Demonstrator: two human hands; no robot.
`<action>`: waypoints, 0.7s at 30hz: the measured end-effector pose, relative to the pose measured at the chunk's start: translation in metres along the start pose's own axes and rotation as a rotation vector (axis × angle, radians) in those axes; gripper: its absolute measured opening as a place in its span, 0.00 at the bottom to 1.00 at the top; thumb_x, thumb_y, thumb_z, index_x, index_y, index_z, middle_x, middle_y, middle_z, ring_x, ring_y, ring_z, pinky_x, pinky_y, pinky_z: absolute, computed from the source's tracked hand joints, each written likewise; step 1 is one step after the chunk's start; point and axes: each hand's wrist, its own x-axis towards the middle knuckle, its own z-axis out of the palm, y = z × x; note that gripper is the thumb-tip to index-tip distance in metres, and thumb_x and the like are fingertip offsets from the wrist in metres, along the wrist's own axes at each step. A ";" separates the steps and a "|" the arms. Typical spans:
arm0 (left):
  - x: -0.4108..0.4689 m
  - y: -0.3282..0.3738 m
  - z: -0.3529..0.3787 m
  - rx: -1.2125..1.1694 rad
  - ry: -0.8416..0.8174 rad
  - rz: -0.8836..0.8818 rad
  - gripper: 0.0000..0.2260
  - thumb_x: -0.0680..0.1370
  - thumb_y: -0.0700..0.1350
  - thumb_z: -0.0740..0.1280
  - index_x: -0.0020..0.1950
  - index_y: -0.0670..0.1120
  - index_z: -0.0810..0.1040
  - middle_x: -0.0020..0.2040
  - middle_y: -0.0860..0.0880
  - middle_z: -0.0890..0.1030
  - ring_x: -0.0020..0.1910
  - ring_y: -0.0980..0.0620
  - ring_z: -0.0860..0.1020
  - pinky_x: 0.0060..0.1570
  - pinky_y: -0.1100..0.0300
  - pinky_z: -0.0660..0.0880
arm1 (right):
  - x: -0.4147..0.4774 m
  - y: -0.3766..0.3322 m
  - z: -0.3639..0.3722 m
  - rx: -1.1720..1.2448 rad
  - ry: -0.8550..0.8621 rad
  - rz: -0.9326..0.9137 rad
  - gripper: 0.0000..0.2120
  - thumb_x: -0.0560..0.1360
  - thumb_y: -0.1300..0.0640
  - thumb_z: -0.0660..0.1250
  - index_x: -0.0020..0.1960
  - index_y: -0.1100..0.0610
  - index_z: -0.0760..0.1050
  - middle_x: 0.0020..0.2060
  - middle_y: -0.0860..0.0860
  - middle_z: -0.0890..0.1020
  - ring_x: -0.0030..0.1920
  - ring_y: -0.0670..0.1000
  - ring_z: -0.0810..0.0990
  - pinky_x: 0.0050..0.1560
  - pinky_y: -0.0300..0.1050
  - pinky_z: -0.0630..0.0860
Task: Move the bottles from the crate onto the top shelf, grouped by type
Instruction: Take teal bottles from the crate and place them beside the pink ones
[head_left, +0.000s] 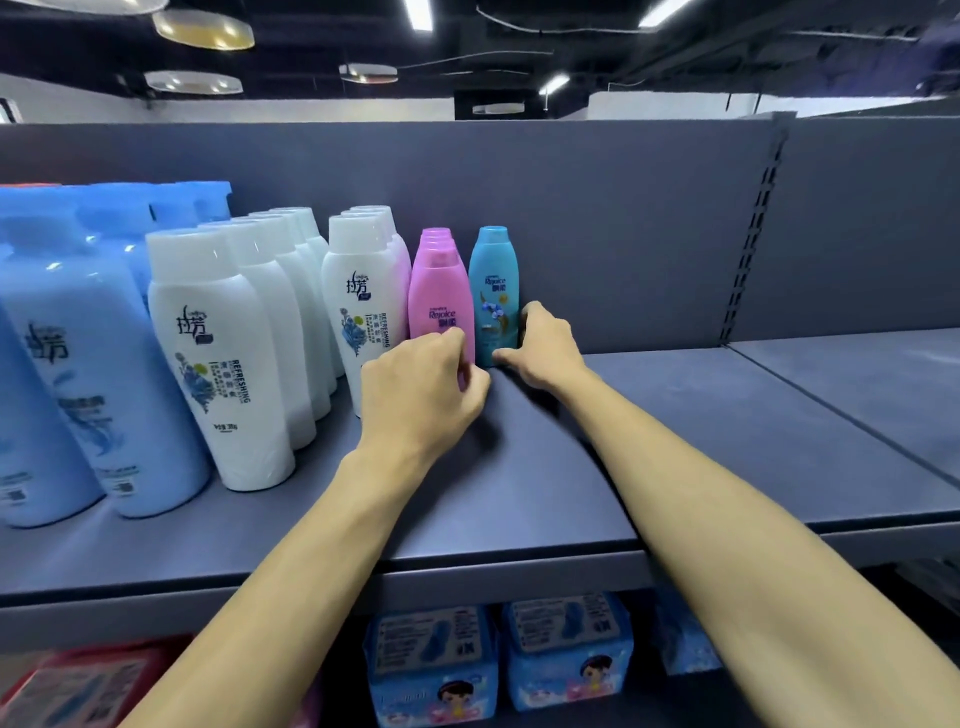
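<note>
Right hand (545, 348) grasps the teal bottle (493, 291) low down, upright on the top shelf (675, 415) beside the pink bottle (440, 296); left hand (421, 384) curls against pink, grip unclear; open shelf runs rightward.

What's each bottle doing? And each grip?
teal bottle: upright, capped
front pink bottle: upright, capped, heading its row
white bottles: upright, capped, in rows
blue bottles: upright, far left
left grip: curled on front pink bottle's base
right grip: wraps teal bottle's base
</note>
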 end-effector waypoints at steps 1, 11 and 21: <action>0.000 0.000 0.000 0.000 0.004 -0.002 0.08 0.72 0.51 0.64 0.38 0.47 0.72 0.35 0.51 0.78 0.38 0.45 0.77 0.36 0.54 0.73 | 0.001 0.001 0.001 0.013 0.015 0.008 0.23 0.71 0.55 0.76 0.59 0.59 0.69 0.56 0.56 0.80 0.55 0.59 0.79 0.57 0.55 0.77; -0.001 -0.001 -0.001 -0.022 -0.008 -0.001 0.08 0.72 0.51 0.63 0.40 0.47 0.72 0.37 0.50 0.78 0.39 0.44 0.76 0.38 0.51 0.75 | -0.014 -0.009 -0.001 -0.076 0.064 0.036 0.26 0.69 0.54 0.77 0.56 0.58 0.64 0.56 0.57 0.76 0.56 0.60 0.77 0.46 0.49 0.71; -0.009 0.000 -0.008 -0.066 -0.040 0.025 0.08 0.73 0.51 0.64 0.41 0.47 0.72 0.39 0.49 0.79 0.39 0.43 0.77 0.34 0.57 0.65 | -0.111 -0.035 -0.045 -0.236 -0.014 -0.089 0.18 0.73 0.55 0.71 0.60 0.58 0.72 0.56 0.53 0.79 0.56 0.55 0.77 0.57 0.52 0.76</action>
